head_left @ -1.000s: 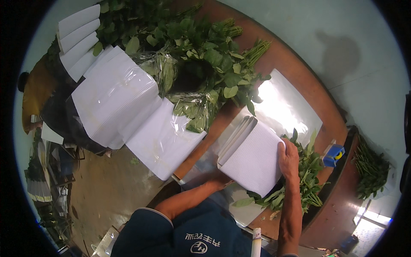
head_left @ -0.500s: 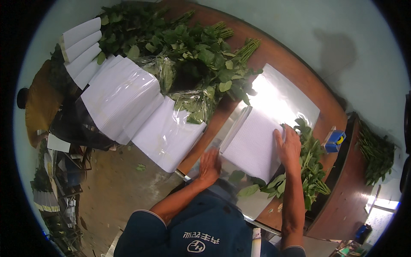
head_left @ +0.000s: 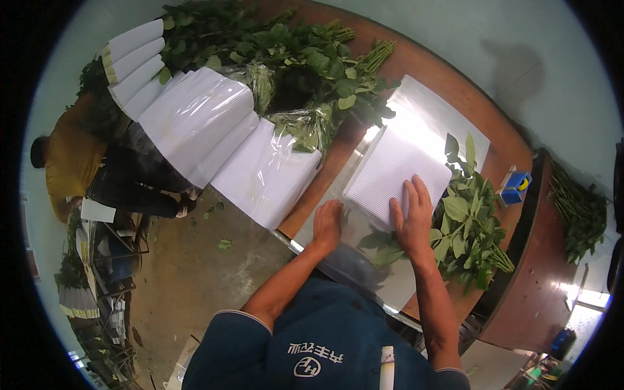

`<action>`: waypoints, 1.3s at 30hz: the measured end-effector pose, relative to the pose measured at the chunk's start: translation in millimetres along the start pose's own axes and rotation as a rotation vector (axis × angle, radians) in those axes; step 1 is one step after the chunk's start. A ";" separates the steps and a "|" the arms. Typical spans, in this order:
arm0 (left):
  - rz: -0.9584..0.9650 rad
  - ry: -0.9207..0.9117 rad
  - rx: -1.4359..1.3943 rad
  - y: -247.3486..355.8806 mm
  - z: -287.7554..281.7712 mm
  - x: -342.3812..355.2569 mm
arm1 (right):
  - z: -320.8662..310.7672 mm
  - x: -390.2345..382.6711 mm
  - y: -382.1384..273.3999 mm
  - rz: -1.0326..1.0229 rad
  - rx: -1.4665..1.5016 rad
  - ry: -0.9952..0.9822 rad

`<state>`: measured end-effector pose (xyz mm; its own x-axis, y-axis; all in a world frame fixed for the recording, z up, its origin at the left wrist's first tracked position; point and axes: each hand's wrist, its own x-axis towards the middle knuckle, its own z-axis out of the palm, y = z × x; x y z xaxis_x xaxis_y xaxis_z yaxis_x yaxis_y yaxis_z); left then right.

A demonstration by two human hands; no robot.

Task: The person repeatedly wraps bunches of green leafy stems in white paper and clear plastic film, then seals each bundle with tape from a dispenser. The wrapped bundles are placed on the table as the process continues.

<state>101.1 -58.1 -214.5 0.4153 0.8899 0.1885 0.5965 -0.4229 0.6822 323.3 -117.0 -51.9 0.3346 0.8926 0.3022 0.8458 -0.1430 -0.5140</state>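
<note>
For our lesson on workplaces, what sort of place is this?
Probably a flower-packing room: leafy bunches lie on the table, with white corrugated paper at the right hand and a tape dispenser beyond.

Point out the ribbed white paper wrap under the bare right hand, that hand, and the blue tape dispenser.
Ribbed white paper wrap (head_left: 396, 166): head view, its ribbed upper face.
Bare right hand (head_left: 415, 222): head view, back of the hand.
Blue tape dispenser (head_left: 512, 192): head view, its blue body.
</note>
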 end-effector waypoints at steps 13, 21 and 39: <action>-0.398 -0.131 0.049 -1.5 3.8 58.0 | 5.2 -1.0 4.3 0.010 0.050 0.021; -0.582 -0.090 -0.329 -17.2 -17.4 51.6 | 5.7 -0.7 5.1 0.033 0.046 0.005; -0.781 -0.696 -1.372 9.5 -93.9 24.9 | 6.7 -22.8 -30.5 0.145 0.120 0.015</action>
<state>52.7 -24.0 -137.0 0.7521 0.4058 -0.5193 -0.0354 0.8117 0.5830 287.1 -130.2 -48.4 0.4566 0.8596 0.2293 0.7325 -0.2170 -0.6452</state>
